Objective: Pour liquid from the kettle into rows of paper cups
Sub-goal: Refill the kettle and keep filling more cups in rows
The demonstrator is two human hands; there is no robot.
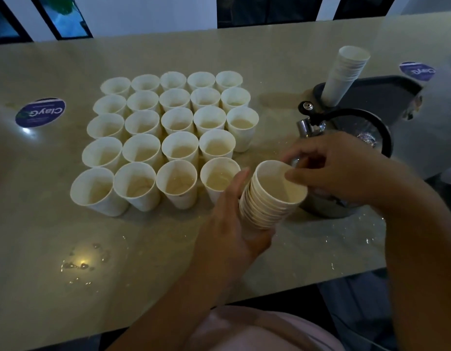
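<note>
Head view is mostly filled by a long beige table (168, 249), with a few wet drops (77, 264) seen near the front edge. A block of paper cups (166, 138) is set out in rows on it, packed rim to rim — pale liquid can be made out in most of them, though the far ones are too dim to tell. Off to the right, the kettle (346, 158) is parked upright on the table, steel body with a black handle and lid, partly hidden behind the hands. A dark tray (386, 95) is seen behind it, with a second sleeve of cups (346, 69) leaning on it. A nested stack of cups (270, 196) is gripped from the side by the left hand (234, 224), just beside the front row. The top cup's rim is pinched by the right hand (330, 171) — fingers curled over it. Round purple stickers (40, 112) are stuck to the tabletop.
</note>
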